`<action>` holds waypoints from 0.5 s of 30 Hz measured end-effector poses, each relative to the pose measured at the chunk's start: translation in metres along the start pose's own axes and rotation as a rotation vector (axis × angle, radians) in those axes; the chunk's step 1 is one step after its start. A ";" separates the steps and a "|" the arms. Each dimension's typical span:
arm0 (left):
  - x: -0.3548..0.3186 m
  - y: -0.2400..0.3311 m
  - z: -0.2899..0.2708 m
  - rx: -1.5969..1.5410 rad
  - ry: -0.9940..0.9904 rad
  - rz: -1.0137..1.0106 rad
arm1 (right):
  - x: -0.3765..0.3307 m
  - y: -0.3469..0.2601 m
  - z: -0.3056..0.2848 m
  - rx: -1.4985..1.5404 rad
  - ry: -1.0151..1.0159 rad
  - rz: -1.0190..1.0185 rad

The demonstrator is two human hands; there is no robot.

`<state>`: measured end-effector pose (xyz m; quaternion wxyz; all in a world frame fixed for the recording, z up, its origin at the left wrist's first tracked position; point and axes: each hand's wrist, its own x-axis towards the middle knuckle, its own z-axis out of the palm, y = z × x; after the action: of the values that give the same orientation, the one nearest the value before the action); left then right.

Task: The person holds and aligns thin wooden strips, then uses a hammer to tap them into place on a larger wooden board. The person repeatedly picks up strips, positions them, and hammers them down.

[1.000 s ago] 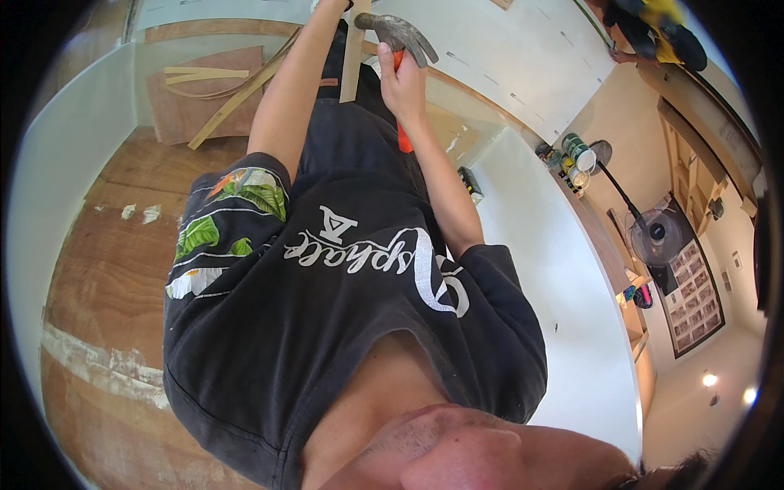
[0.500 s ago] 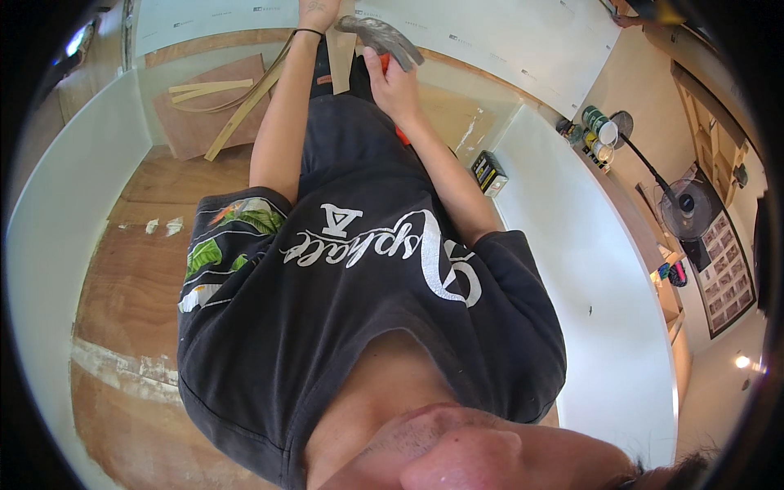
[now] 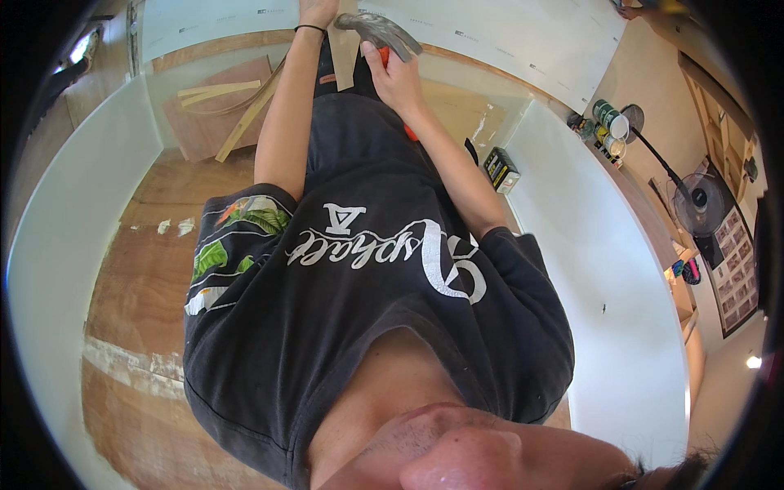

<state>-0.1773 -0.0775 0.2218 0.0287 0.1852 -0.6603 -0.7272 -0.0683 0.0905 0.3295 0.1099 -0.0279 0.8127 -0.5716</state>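
Note:
My right hand (image 3: 398, 84) is closed around a claw hammer (image 3: 377, 33), with its grey metal head uppermost and a bit of red handle showing by the thumb. My left hand (image 3: 318, 11) is cut off by the top edge of the picture, so its fingers are hidden. A black band circles that wrist. Between the two hands a flat, pale wooden strip (image 3: 344, 57) runs down in front of my dark clothing. Whether the left hand grips this strip, I cannot tell.
At left, thin wooden strips (image 3: 216, 91) lie on a brown plywood piece (image 3: 189, 131). A white panel (image 3: 482, 28) with a wooden edge spans the far side. A small dark box (image 3: 501, 170) sits by the right white wall (image 3: 600, 269). Beyond are paint cans (image 3: 611, 121) and a fan (image 3: 697, 198).
The surroundings have shifted slightly to the right in the picture. Both hands and the hammer stay almost in place, the hammer head a touch higher.

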 end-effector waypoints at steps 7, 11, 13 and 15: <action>-0.002 0.012 0.004 0.006 -0.016 -0.005 | -0.005 0.002 -0.006 -0.073 -0.070 0.001; -0.004 0.017 0.004 -0.040 -0.042 -0.008 | -0.009 0.003 -0.011 -0.095 -0.095 -0.023; -0.004 0.018 0.006 -0.035 -0.030 0.008 | -0.011 0.003 -0.013 -0.118 -0.100 -0.056; -0.005 0.017 0.009 -0.037 -0.030 0.013 | -0.013 0.003 -0.014 -0.128 -0.102 -0.060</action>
<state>-0.1789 -0.0697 0.2403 0.0270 0.1692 -0.6484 -0.7418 -0.0585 0.1070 0.3337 0.1319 -0.0884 0.8398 -0.5192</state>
